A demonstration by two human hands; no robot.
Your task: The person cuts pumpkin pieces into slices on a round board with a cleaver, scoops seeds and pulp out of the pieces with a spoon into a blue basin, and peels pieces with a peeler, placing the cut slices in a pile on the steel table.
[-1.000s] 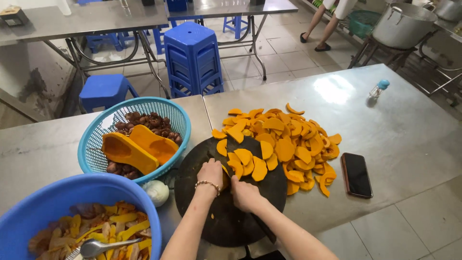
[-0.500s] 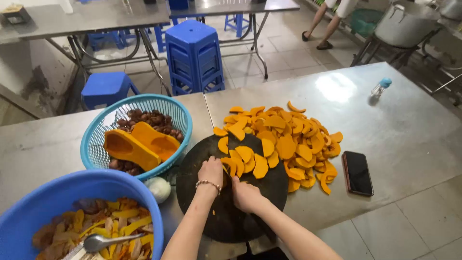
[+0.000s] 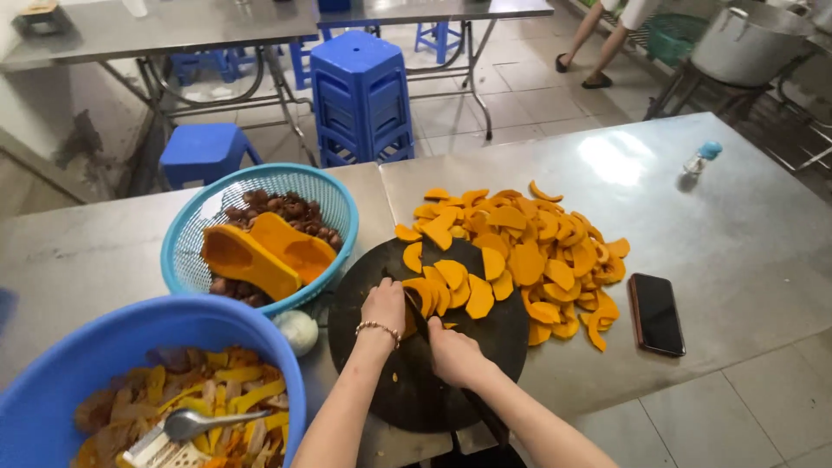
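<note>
**On the worktop: squash slicing at the round board**

On the steel worktop [image 3: 737, 251] I see the black round cutting board [image 3: 407, 381] at centre. Since a second ago the sliced stack under my hands has grown slightly and both hands sit closer together; cutting continues. Left hand [image 3: 384, 305] is clenched down on the squash piece [image 3: 425, 299]. Right hand [image 3: 452, 355] grips a knife [image 3: 414, 314] at the piece. Behind lies the heap of orange slices [image 3: 537, 251]. Left: large blue tub [image 3: 156, 329] of peelings, teal basket [image 3: 260, 186] holding squash halves [image 3: 260, 251]. Right: black phone [image 3: 656, 314], clear of the blade. Small bottle [image 3: 700, 160] farther off.
</note>
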